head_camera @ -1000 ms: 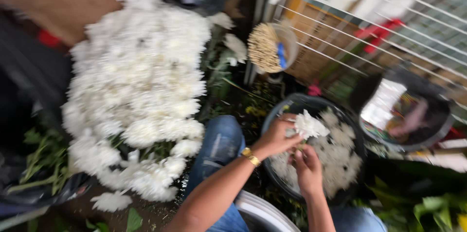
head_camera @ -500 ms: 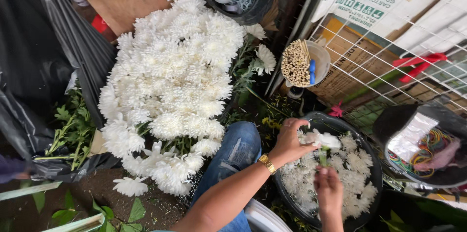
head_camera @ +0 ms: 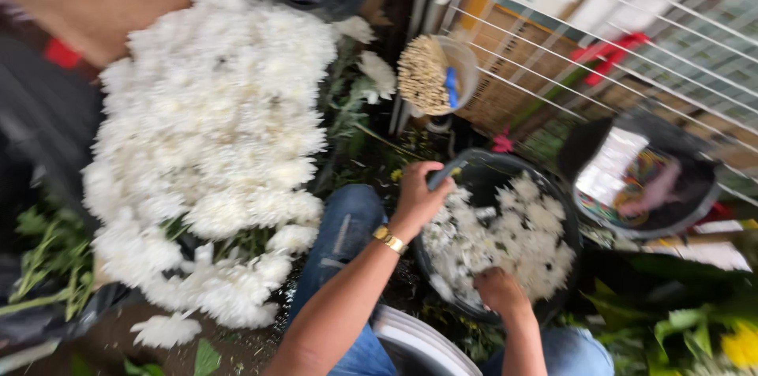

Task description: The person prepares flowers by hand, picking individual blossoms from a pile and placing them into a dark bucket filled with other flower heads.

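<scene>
left hand (head_camera: 417, 196) curled tight on the tub (head_camera: 545, 309) rim at 10 o'clock, right hand (head_camera: 497, 291) cupped loosely in the blooms (head_camera: 517, 238) at 6 — best hold that rim firm and scoop gently.

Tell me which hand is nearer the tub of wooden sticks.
Left. The left hand grips the near rim of the dark basin, just below the tub of wooden sticks. The right hand rests lower, at the basin's front edge among the flower heads, farther away.
</scene>
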